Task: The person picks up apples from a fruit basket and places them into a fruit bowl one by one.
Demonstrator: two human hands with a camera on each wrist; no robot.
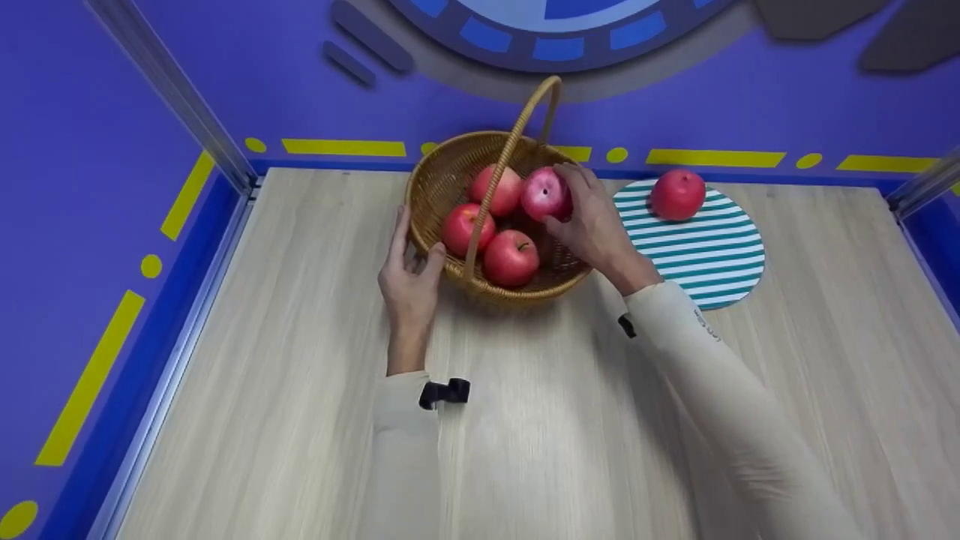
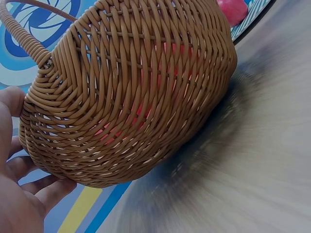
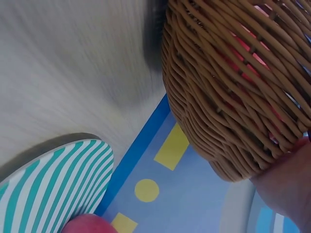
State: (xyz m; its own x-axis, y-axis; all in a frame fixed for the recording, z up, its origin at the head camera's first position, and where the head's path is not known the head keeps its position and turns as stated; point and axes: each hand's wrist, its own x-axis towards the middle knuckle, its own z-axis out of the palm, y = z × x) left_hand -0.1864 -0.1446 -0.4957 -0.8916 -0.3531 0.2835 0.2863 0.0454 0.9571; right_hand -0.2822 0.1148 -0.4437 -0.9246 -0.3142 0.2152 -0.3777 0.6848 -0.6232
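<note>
A round wicker basket [image 1: 427, 187] with a tall arched handle holds several red apples [image 1: 511, 258]. My left hand [image 1: 410, 289] grips the basket's left side, thumb at the rim and fingers along the outer weave; the left wrist view shows these fingers [image 2: 46, 189] against the wicker. Inside the basket on the right, my right hand [image 1: 592, 221] holds a pinkish-red apple [image 1: 543, 193] between thumb and fingers, its dark-dotted end facing up. In the right wrist view the basket wall [image 3: 233, 97] hides most of this hand.
Right of the basket lies a round green-and-white striped plate [image 1: 705, 262], with one red apple-like fruit [image 1: 678, 195] on its far part. A blue wall [image 1: 315, 112] with yellow marks stands behind the light wooden table [image 1: 300, 375]. Another wall borders the left side.
</note>
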